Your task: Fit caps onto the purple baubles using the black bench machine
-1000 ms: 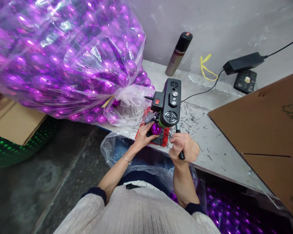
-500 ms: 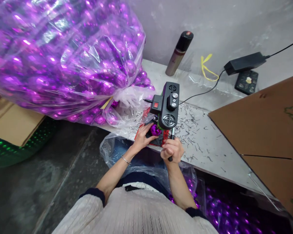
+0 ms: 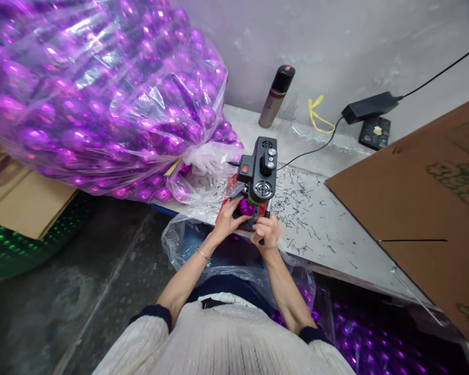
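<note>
My left hand (image 3: pixel 227 220) grips a shiny purple ball ornament (image 3: pixel 247 207), fingers and thumb around its left and near sides. The ball sits under the head of a small black bench machine (image 3: pixel 262 169) with two round vents, knobs and a red switch. What touches the ball's top is hidden by the head. My right hand (image 3: pixel 268 231) is closed round the machine's black lever handle (image 3: pixel 261 241), just right of the ball. Beneath the ball lies a dark base with red edges.
A large clear bag of purple balls (image 3: pixel 140 104) bulges at the left. Dark thin wire bits litter the white table (image 3: pixel 320 229). Behind stand a spray can (image 3: pixel 276 96), a yellow tie (image 3: pixel 316 117) and a power adapter (image 3: pixel 371 107). A cardboard box (image 3: pixel 422 198) is at the right.
My right hand, with the lever handle, has moved nearer the machine and my left hand. The left hand keeps its hold on the ball. The view has shifted slightly.
</note>
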`<state>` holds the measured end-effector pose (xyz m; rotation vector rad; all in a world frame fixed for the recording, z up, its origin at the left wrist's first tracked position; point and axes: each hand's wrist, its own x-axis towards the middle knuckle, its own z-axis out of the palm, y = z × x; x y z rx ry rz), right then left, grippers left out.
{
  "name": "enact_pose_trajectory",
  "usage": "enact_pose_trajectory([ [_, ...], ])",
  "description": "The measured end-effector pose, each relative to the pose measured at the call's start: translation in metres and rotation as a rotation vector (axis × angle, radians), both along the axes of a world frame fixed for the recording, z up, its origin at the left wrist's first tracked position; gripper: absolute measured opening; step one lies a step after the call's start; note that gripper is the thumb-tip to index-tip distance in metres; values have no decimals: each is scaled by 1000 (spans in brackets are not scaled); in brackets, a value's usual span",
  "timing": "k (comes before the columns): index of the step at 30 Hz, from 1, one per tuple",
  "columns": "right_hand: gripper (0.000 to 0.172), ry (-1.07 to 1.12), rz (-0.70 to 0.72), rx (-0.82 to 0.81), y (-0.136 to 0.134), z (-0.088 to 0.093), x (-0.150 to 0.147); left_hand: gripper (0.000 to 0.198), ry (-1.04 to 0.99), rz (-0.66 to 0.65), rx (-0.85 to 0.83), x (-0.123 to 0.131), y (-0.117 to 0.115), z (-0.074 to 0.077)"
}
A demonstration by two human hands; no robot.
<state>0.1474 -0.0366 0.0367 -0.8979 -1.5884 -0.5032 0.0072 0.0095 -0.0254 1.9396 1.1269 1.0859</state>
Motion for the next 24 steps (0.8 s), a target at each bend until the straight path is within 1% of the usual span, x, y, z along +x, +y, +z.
enact_pose_trajectory([
  [2,28,-25,-8,3,-1,5,1,67,-9,-2,-2,1,2,0],
  [4,28,41,1,-7,-3,18,0,66,-17,0,4,2,3,1],
  [7,25,147,4,-111,-8,53,-2,66,-21,11,54,0,-3,1],
  [9,23,185,-15,-217,-10,75,-2,68,1,11,137,-6,-16,0],
  [10,24,184,-11,-241,-12,82,-2,69,29,-4,189,-11,-26,-1],
  [12,24,149,2,-248,-13,89,-1,69,118,-69,296,-22,-50,-4],
  [14,24,103,15,-215,-14,86,-1,72,213,-151,381,-33,-73,-8],
  [16,24,76,19,-188,-15,79,-1,86,269,-194,405,-41,-83,-9],
  [17,24,72,19,-182,-15,75,-2,94,277,-182,395,-45,-80,-7],
  [18,24,72,21,-179,-15,72,-2,95,277,-137,373,-49,-72,-3],
  [19,24,75,25,-177,-15,70,-3,89,273,-58,347,-54,-59,2],
  [20,24,78,29,-174,-15,69,-3,76,268,48,320,-59,-41,10],
  [21,25,80,35,-169,-15,69,-4,58,267,182,289,-66,-19,19],
  [22,25,82,38,-163,-15,69,-4,47,270,311,259,-73,6,28],
  [24,25,82,39,-159,-15,69,-4,39,331,500,164,-89,54,47],
])
